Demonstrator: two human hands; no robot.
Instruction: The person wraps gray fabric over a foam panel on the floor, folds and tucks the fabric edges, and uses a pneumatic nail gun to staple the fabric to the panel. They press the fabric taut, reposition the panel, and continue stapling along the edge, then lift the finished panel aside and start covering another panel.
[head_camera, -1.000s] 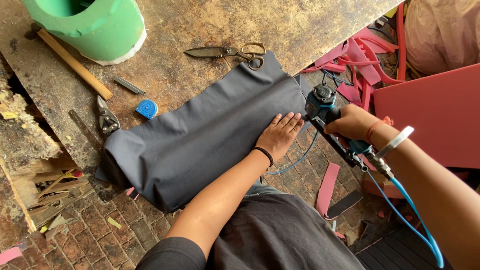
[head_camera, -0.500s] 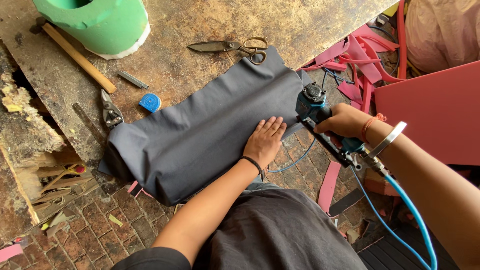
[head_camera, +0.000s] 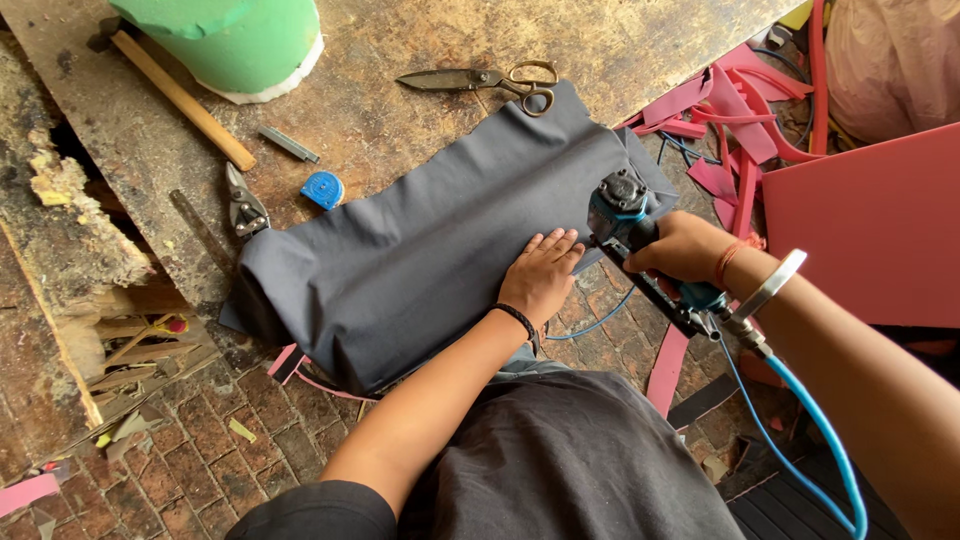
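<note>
Since the earlier frame, left hand (head_camera: 540, 275) had slid along the grey fabric (head_camera: 420, 250) toward the stapler (head_camera: 640, 250), fingers flat, gripping nothing. Right hand (head_camera: 685, 248) clasped the stapler at the table (head_camera: 400, 40) edge; pressing close beside its nose would keep the fabric taut.

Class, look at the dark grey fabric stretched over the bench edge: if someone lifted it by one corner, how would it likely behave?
The grey fabric would probably hang limp, since it shows soft folds and drapes over the workbench edge. It looks thin, so likely light. It may slide easily: the left hand presses it flat beside the air tool held by the right hand.
</note>
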